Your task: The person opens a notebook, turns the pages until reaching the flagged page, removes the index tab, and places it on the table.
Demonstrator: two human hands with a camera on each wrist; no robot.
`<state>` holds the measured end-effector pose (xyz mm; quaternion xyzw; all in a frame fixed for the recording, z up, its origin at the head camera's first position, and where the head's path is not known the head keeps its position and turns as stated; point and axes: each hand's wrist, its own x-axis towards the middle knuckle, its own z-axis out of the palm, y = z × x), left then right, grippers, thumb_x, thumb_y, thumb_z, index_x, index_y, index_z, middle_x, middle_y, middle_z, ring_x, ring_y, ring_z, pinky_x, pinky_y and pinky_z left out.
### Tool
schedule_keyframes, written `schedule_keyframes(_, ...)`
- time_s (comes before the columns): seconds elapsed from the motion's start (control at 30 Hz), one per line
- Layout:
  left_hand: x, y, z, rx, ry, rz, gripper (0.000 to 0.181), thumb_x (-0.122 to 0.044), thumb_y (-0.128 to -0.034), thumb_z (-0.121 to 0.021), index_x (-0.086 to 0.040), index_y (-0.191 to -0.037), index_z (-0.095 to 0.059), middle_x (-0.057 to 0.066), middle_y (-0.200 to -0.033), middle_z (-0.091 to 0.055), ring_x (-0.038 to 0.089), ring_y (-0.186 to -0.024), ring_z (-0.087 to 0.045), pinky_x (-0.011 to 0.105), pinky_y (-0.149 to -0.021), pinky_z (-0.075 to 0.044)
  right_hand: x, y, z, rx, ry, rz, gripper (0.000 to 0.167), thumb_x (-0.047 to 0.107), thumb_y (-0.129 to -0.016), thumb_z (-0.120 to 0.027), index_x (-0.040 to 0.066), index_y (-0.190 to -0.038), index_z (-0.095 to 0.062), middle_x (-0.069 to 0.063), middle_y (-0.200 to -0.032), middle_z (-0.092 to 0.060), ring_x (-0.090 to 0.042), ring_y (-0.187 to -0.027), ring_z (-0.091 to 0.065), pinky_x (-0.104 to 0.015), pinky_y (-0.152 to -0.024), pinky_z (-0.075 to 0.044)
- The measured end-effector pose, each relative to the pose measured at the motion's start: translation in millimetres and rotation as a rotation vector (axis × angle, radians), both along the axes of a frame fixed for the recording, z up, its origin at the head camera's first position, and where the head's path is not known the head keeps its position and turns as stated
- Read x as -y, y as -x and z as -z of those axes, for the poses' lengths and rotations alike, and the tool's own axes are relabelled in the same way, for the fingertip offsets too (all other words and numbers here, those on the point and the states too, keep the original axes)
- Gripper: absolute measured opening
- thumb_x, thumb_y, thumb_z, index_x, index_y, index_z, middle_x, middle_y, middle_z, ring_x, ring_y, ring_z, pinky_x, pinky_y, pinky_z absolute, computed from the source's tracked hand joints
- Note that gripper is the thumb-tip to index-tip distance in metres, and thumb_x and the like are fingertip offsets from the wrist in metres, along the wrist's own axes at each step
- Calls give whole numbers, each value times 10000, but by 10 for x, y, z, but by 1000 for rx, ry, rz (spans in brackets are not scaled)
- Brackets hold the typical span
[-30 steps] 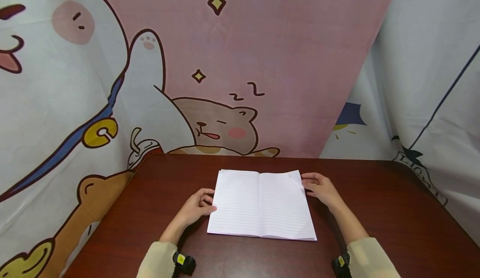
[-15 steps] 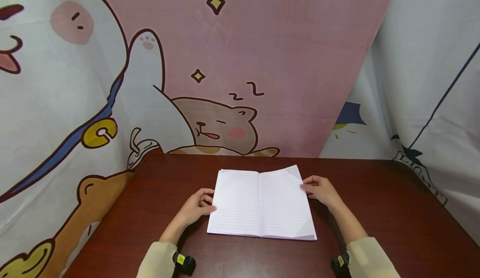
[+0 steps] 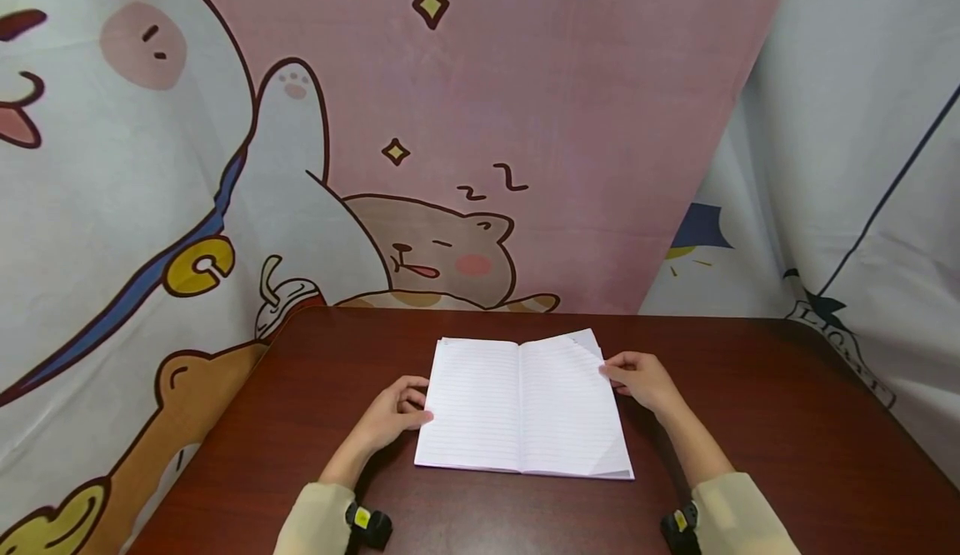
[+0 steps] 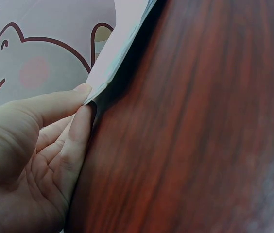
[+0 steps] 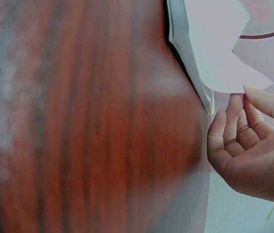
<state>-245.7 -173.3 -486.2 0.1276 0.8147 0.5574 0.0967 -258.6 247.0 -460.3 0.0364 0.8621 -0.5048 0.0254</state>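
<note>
White and finely ruled, an open rectangular paper notebook [image 3: 468, 405] lies on the glossy reddish-brown wooden surface [image 3: 517, 513], between two bare hands. The left hand [image 3: 393, 413] pinches the notebook's left edge between thumb and fingers, while the right hand [image 3: 641, 378] pinches a thin white page [image 5: 219, 63] by its outer edge, bending it up from the sheets below. Behind the surface hangs pink-and-white fabric printed with cartoon animals [image 3: 585, 122].
</note>
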Motion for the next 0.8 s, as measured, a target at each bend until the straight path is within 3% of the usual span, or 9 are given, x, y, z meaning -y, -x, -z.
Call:
schedule_keyframes(0.2,11,-2,-9,-13,1,26,545,-60,-898,-720,80,-1360,-466,252,-1064,-613,125,-779,-574,218,-706,-554,17,-11,-26,-7,-7,15,301,180,-959,-668,-97,-1077,-666,-122,-904,-692,-150,-785,-620,-297,-706,-582)
schedule_keyframes(0.57,14,6,7,-23,24,11,528,-75,-891,-729,59,-1344,-493,226,-1045,-624,106,-758,-574,200,-690,-534,40,-16,-49,-38,45,42,243,144,-936,-692,-51,-1061,-617,17,-756,-646,-109,-704,-610,-244,-671,-560)
schedule_keyframes(0.8,10,12,7,-26,25,13,538,-72,-899,-721,73,-1356,-478,244,-1057,-621,107,-758,-567,202,-674,-527,57,-18,-49,-51,-1,40,205,140,-930,-696,-47,-1002,-651,-30,-792,-654,-133,-723,-608,-251,-659,-558)
